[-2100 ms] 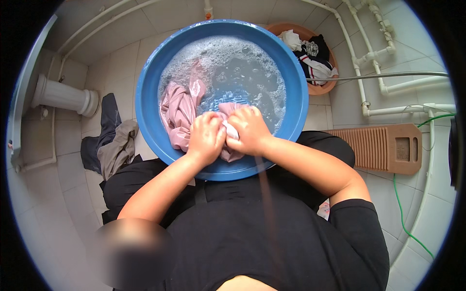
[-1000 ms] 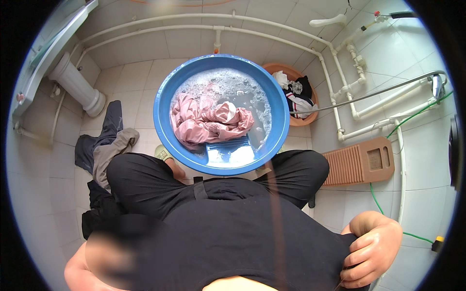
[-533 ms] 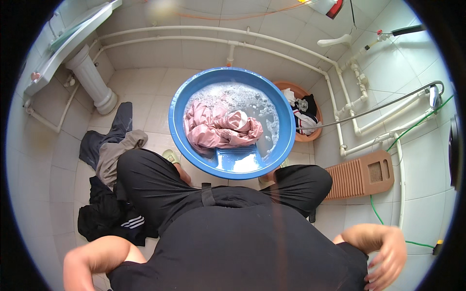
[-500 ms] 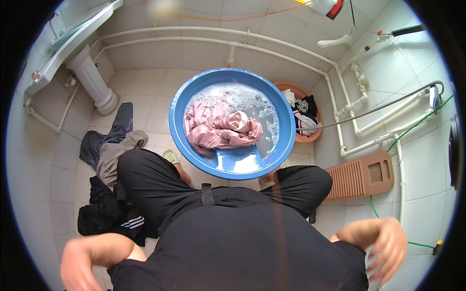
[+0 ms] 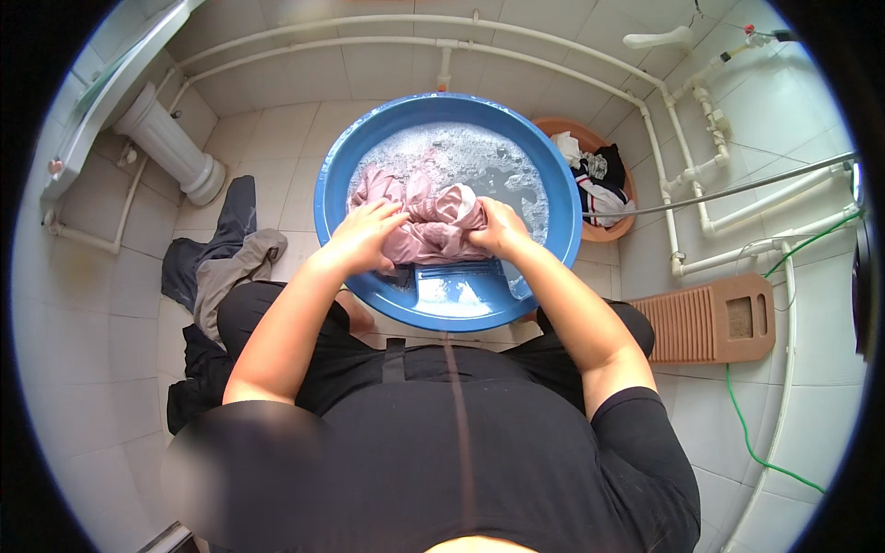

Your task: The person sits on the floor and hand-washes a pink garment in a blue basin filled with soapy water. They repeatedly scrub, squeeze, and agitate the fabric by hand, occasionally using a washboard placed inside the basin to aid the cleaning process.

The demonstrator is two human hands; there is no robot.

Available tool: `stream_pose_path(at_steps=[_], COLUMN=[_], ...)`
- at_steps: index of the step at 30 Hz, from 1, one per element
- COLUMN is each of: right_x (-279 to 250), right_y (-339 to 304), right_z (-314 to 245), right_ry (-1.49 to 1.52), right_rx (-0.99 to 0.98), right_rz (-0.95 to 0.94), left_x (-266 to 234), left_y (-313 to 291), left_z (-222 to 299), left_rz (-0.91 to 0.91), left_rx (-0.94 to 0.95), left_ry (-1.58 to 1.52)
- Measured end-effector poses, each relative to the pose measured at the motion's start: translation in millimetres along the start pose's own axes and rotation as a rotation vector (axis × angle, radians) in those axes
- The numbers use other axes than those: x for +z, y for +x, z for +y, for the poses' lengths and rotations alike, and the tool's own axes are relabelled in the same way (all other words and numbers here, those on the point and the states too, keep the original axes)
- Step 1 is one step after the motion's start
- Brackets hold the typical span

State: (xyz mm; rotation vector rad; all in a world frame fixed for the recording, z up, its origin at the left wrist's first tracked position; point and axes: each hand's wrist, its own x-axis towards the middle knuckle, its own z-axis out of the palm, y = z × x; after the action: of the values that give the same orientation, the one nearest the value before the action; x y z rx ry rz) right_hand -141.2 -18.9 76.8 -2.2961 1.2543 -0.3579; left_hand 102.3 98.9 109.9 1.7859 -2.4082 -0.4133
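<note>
A wet pink garment [image 5: 427, 241] lies bunched in soapy water inside a large blue basin [image 5: 331, 189]. My left hand [image 5: 367, 232] rests against the garment's left part, its fingers spread apart. At the right end, my right hand [image 5: 501, 229] grips a fold of the cloth between thumb and fingers. White suds cover much of the water beyond the garment. A ribbed washing slope [image 5: 456, 288] is moulded into the basin's near side, just below the cloth. The garment's underside is hidden.
Behind the basin, an orange tub [image 5: 619, 228] holds dark and white clothes. A brown washboard [image 5: 687, 321] leans at the right by white pipes [image 5: 680, 268]. Grey trousers [image 5: 217, 241] and black clothing [image 5: 195, 378] lie left. A hose [image 5: 719, 194] reaches toward the basin.
Both hands have come forward from beside my body to the pink garment in the basin. The right one has taken hold of its right end. The view has shifted slightly.
</note>
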Motion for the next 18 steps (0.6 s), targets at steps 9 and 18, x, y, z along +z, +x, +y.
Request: stream_pose_path(at_steps=[9,18], right_x=[-43,-11], right_y=[24,38], right_z=[63,13], right_ry=[1.112,0.143], right_rx=[0.379,-0.486], right_rz=[0.362,0.069], left_x=[31,60], left_y=[87,141], left_z=[-29,-5], left_rz=[-0.249,0.032], left_rx=[0.031,-0.036], left_ry=[0.095,-0.665])
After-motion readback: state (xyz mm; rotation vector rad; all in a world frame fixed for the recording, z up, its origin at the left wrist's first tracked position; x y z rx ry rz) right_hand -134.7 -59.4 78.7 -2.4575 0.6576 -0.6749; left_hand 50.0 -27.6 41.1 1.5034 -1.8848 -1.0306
